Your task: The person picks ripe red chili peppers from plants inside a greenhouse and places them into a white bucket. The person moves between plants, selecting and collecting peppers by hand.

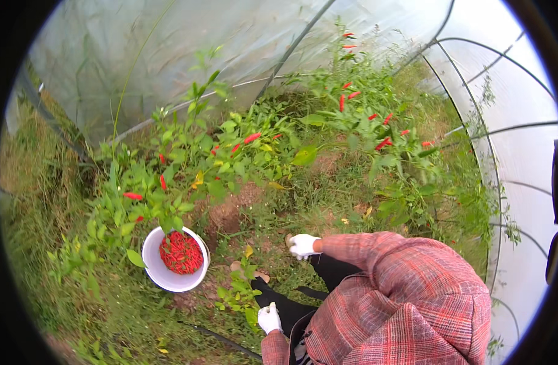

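Note:
My left hand, in a white glove, is curled near the black trouser leg at the bottom centre; whether it holds anything is unclear. Higher up, my right hand, also gloved in white, has bent fingers beside a small brownish thing that I cannot make out. A white bucket stands on the ground to the left, partly filled with red chili peppers. Chili plants with ripe red pods grow behind it, and a small leafy plant is close to my left hand.
Plastic sheeting of a tunnel greenhouse rises behind the plants, on dark curved frame pipes. More pepper plants spread to the upper right. Weeds and grass cover much of the ground. A dark hose or pipe lies at the bottom.

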Motion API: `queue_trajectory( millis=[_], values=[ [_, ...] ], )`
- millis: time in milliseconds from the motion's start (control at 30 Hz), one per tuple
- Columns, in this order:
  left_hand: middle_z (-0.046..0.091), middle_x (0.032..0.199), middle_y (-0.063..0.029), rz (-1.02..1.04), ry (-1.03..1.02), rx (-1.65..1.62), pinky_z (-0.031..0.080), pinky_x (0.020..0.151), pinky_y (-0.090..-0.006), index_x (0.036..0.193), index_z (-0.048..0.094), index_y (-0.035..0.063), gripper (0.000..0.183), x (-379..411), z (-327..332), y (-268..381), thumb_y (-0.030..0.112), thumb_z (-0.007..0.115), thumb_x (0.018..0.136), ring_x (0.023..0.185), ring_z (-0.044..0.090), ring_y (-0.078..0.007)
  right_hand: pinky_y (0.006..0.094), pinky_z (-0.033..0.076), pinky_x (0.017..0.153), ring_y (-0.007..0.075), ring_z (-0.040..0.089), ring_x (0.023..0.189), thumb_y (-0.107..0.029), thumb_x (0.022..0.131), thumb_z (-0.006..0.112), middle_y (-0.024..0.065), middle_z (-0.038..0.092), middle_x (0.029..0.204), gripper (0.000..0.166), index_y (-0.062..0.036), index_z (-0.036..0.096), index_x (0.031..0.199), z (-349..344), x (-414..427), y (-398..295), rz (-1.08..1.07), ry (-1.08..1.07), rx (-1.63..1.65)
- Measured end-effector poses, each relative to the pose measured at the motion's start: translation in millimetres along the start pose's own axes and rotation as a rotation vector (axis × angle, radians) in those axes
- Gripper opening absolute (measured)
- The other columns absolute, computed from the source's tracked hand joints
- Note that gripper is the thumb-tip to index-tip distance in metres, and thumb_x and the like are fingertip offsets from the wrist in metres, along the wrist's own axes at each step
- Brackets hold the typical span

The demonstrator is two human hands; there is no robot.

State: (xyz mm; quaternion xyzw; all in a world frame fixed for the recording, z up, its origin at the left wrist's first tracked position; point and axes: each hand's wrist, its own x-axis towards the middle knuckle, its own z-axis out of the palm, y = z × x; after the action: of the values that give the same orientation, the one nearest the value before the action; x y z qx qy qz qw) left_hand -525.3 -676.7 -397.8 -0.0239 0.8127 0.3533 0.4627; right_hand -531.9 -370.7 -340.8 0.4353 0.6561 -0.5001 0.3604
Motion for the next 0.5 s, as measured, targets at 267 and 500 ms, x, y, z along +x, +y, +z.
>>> queue_trajectory(
  millis=[267, 500],
  values=[
    [0.058, 0.082, -0.0167, 0.266, 0.100, 0.104, 0.042, 0.071, -0.0366, 0.084, 0.058, -0.0021, 0.026, 24.7, -72.0, 117.1, 0.024, 0.058, 0.078, 0.076, 0.055, -0.0292, 0.0271, 0.048, 0.044, 0.0156, 0.059, 0.056, -0.015, 0.087, 0.043, 0.0103, 0.061, 0.079, 0.020, 0.0020, 0.051, 0.094, -102.6, -153.0, 12.5, -0.042, 0.375, 0.481],
    [0.060, 0.086, -0.0145, 0.627, 0.029, 0.182, 0.044, 0.073, -0.0338, 0.086, 0.060, 0.0008, 0.023, 5.0, -39.3, 278.8, 0.023, 0.057, 0.079, 0.078, 0.057, -0.0283, 0.0221, 0.042, 0.037, 0.0099, 0.051, 0.043, -0.017, 0.087, 0.045, 0.0056, 0.057, 0.061, 0.018, -0.0016, 0.054, 0.082, -211.8, -253.5, 3.0, -0.360, 1.011, 0.444]
  ],
)
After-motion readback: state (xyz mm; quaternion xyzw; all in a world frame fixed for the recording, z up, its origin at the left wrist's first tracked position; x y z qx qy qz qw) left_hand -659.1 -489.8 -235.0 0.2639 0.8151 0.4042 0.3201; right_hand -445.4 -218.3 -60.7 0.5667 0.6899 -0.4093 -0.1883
